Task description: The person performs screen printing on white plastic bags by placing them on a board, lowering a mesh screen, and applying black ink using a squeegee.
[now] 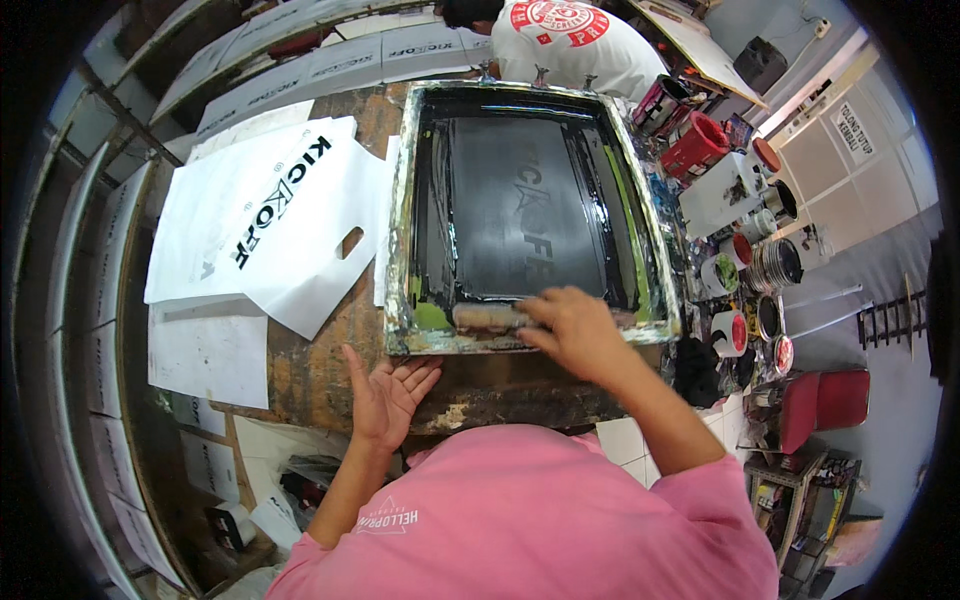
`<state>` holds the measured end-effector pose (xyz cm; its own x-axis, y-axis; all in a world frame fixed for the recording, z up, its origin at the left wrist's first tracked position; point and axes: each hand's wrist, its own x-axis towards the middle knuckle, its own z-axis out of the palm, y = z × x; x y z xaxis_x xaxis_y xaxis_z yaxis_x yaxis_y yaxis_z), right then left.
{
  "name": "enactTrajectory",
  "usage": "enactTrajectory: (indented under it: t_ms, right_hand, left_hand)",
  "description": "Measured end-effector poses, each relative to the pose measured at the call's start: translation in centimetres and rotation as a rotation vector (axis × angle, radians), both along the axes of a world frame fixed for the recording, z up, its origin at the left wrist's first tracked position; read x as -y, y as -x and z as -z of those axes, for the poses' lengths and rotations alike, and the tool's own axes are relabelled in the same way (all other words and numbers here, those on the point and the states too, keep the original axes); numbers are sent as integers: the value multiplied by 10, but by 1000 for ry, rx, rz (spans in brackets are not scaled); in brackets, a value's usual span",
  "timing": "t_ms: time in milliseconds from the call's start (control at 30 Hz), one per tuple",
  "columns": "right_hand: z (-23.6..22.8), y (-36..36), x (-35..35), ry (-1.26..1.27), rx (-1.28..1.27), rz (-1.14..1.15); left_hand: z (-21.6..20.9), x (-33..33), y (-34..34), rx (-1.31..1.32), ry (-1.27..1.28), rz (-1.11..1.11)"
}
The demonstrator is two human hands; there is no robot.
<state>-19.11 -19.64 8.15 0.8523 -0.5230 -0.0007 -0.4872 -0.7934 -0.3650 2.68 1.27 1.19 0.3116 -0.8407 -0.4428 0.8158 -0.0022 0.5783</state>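
Observation:
In front of me a screen printing frame [398, 250] lies on the worn wooden table, its mesh [515, 200] coated in black ink with dark lettering showing through. Along the frame's near side rests a squeegee [484, 318] with a wooden handle. My right hand [580, 332] curls its fingers and thumb around the squeegee's right part, which the hand covers. By the frame's near left corner is my left hand [392, 392], palm up, fingers spread, holding nothing. Left of the frame lie white printed bags [275, 215], the top one with a cut-out handle.
Ink cans and tubs, among them a red tub [694, 145], crowd the table's right side. Racks of printed white bags [118, 380] line the left and far sides. A person in a white shirt [580, 45] bends beyond the frame. A red chair [822, 408] stands at right.

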Motion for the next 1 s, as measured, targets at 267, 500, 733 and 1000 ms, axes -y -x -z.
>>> enactTrajectory:
  t_ms: [267,500,733,1000]
  right_hand:
    - [58,-20,12,126,62,-22]
    - [88,-93,145,295,174,-23]
    - [95,-165,273,438,183,3]
    - [41,-138,239,77,3,-79]
  left_hand:
    - [20,8,9,31,-400,-133]
    - [32,-1,6,12,-288,-136]
    - [32,-2,3,44,-258,-77]
    - [40,-4,-1,52,-135,-16]
